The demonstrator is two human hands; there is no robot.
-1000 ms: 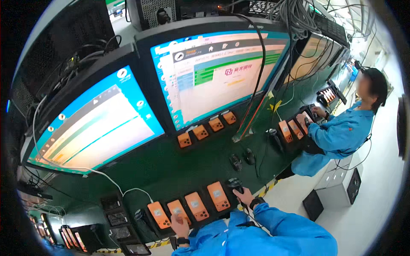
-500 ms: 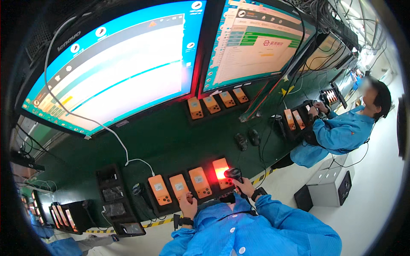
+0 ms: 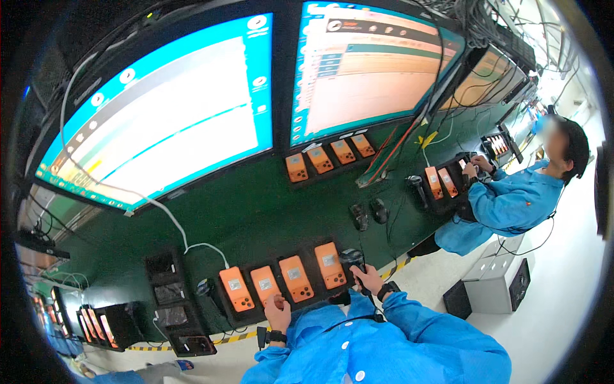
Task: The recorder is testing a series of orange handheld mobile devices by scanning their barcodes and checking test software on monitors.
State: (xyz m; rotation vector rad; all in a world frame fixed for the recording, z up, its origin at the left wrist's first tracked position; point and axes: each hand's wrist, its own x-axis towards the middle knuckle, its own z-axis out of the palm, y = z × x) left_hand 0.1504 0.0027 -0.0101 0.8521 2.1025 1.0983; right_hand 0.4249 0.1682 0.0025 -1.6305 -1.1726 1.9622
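Four orange phones (image 3: 294, 275) in a tray (image 3: 317, 285) toward six o'clock. Grips a scanner (image 3: 353, 257) at five with the right hand (image 3: 369, 280) — curls left hand (image 3: 277, 312) at the six-o'clock end of one phone (image 3: 263, 276) — grip unclear.

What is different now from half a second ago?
The red glow of the black scanner has left the front row's rightmost phone, and the middle monitor has lost its green rows. The right hand still grips the scanner; the left hand stays at that row's second phone from left.
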